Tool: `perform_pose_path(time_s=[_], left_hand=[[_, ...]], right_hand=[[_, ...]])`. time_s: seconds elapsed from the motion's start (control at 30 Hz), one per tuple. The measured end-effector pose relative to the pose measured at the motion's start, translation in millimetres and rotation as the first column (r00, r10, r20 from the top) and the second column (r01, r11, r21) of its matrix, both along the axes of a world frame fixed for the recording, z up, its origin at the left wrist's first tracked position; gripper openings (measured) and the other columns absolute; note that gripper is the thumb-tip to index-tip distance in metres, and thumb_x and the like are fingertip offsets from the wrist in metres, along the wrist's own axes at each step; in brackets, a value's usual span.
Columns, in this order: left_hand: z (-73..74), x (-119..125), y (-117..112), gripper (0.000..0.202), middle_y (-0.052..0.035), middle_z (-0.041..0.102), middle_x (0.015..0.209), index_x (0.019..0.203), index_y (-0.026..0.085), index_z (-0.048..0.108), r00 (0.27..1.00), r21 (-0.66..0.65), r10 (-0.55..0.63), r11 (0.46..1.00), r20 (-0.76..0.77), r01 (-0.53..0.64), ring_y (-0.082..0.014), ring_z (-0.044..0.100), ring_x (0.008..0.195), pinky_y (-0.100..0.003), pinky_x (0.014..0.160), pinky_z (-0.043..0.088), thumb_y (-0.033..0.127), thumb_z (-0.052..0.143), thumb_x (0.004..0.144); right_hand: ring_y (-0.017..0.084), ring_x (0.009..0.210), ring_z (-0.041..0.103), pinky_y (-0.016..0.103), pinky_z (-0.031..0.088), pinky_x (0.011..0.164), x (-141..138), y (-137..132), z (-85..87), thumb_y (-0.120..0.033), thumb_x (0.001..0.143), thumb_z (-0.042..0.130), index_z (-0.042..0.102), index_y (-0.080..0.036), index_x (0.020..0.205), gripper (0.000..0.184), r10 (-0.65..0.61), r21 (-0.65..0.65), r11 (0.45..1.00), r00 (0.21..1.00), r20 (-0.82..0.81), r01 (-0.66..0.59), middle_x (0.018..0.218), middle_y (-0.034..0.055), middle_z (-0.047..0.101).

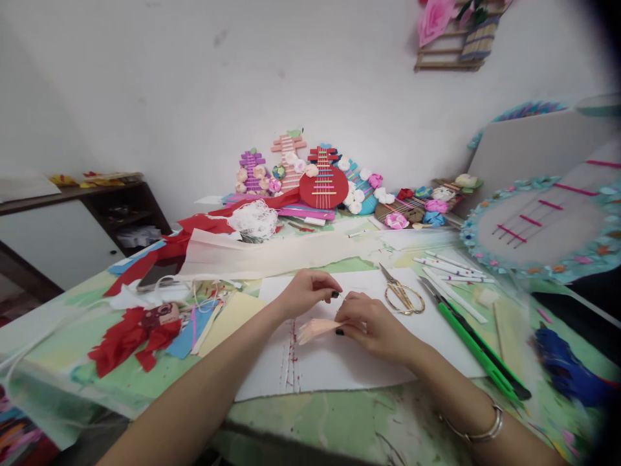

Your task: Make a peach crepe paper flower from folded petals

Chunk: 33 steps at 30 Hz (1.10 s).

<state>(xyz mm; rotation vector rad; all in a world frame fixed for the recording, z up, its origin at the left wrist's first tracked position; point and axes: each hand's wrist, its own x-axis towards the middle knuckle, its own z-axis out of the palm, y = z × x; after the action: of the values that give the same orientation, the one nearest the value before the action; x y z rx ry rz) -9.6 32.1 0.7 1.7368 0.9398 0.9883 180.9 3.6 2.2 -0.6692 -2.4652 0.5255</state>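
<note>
My right hand (376,325) pinches a small piece of peach crepe paper (315,329), gathered at the fingers and fanned out toward the left. Close beside it, my left hand (310,292) has thumb and fingertips drawn together; a fine thread-like line may run between the two hands, too thin to make out. Both hands are above a white board (388,369) marked with red streaks and glue-like lines. Gold-handled scissors (405,298) lie on the board past my right hand, and a green utility knife (478,343) lies along its right side.
Paper lutes with flowers, such as a red one (324,188), stand against the wall. Left are red crepe paper (116,340), white string (257,219) and a yellow sheet (233,320). Right are white paper sticks (453,266), a blue glue gun (572,369) and a large round fan (543,226).
</note>
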Motion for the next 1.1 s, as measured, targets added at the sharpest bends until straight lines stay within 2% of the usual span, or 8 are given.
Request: perform_pose_path(time_s=[0.23,0.4,0.5,0.67,0.73,0.83,0.93,1.1], left_hand=[[-3.4,-2,6,0.004,-0.0018,0.06,0.071,0.073,0.013,0.059,0.989,-0.003,0.102,0.995,0.11,-0.103,-0.0123,0.055,0.069,-0.026,0.068,0.045,0.014,0.056,0.075],[3.4,-3,0,0.01,-0.0105,0.066,0.095,0.08,0.012,0.056,0.809,-0.258,0.006,0.949,0.587,0.18,-0.0237,0.06,0.098,-0.041,0.09,0.042,0.02,0.062,0.078],[6.7,-6,0,0.006,-0.0124,0.067,0.099,0.083,0.012,0.056,0.693,-0.296,-0.01,0.9,0.721,0.321,-0.027,0.059,0.105,-0.045,0.094,0.039,0.015,0.059,0.08],[11.9,-18,6,0.002,-0.002,0.064,0.082,0.084,0.014,0.056,0.589,-0.305,0.121,0.926,0.799,0.224,-0.0108,0.062,0.071,-0.031,0.08,0.047,0.013,0.055,0.082],[14.6,-23,8,0.004,0.0015,0.059,0.076,0.083,0.015,0.055,0.604,-0.299,0.135,0.937,0.785,0.18,-0.0031,0.049,0.05,-0.022,0.062,0.046,0.013,0.057,0.08],[16.5,-26,7,0.01,0.0018,0.058,0.076,0.082,0.015,0.054,0.673,-0.284,0.147,0.954,0.725,0.097,-0.0012,0.042,0.046,-0.017,0.05,0.038,0.017,0.063,0.077],[14.8,-22,5,0.015,-0.0058,0.062,0.101,0.081,0.015,0.055,0.77,-0.29,0.127,0.954,0.625,0.078,-0.0099,0.059,0.075,-0.021,0.064,0.044,0.021,0.067,0.075],[8.3,-8,-1,0.018,-0.0125,0.053,0.126,0.083,0.013,0.062,0.89,-0.32,0.04,0.94,0.453,0.121,-0.024,0.054,0.109,-0.032,0.081,0.044,0.025,0.07,0.073]], right_hand=[[0.015,0.072,0.055,0.028,0.044,0.067,1,0,0.6,-0.016,0.081,0.056,0.063,-0.017,0.079,0.007,-0.065,-0.092,0.994,0.996,-0.055,0.059,0.078,0.0054,0.061],[0.019,0.093,0.055,0.034,0.046,0.079,0,1,-0.7,-0.009,0.08,0.054,0.062,-0.019,0.079,0.013,0.007,-0.001,1.0,0.989,-0.147,-0.008,0.098,0.008,0.064],[0.02,0.098,0.053,0.037,0.046,0.082,-1,1,-1.7,-0.007,0.079,0.052,0.061,-0.019,0.077,0.015,0.001,0.04,0.999,0.985,-0.171,0.006,0.106,0.0089,0.062],[0.021,0.097,0.054,0.034,0.049,0.075,1,2,-3.7,-0.01,0.08,0.052,0.062,-0.02,0.081,0.014,-0.061,0.038,0.997,0.978,-0.2,0.07,0.112,0.01,0.059],[0.021,0.096,0.055,0.032,0.049,0.071,1,2,-3.8,-0.014,0.081,0.053,0.062,-0.02,0.081,0.011,-0.117,0.036,0.991,0.961,-0.252,0.13,0.116,0.0109,0.055],[0.02,0.088,0.055,0.032,0.049,0.068,3,4,-1.9,-0.019,0.082,0.055,0.062,-0.02,0.078,0.008,-0.216,0.067,0.965,0.913,-0.347,0.254,0.111,0.0115,0.053],[0.019,0.083,0.056,0.03,0.047,0.066,6,5,1.4,-0.023,0.082,0.055,0.061,-0.019,0.078,0.008,-0.261,0.05,0.951,0.881,-0.395,0.304,0.105,0.0105,0.056],[0.012,0.057,0.055,0.023,0.04,0.056,6,2,3.6,-0.018,0.083,0.052,0.062,-0.02,0.082,0.009,-0.238,-0.1,0.97,0.948,-0.21,0.221,0.068,-0.0001,0.065]])
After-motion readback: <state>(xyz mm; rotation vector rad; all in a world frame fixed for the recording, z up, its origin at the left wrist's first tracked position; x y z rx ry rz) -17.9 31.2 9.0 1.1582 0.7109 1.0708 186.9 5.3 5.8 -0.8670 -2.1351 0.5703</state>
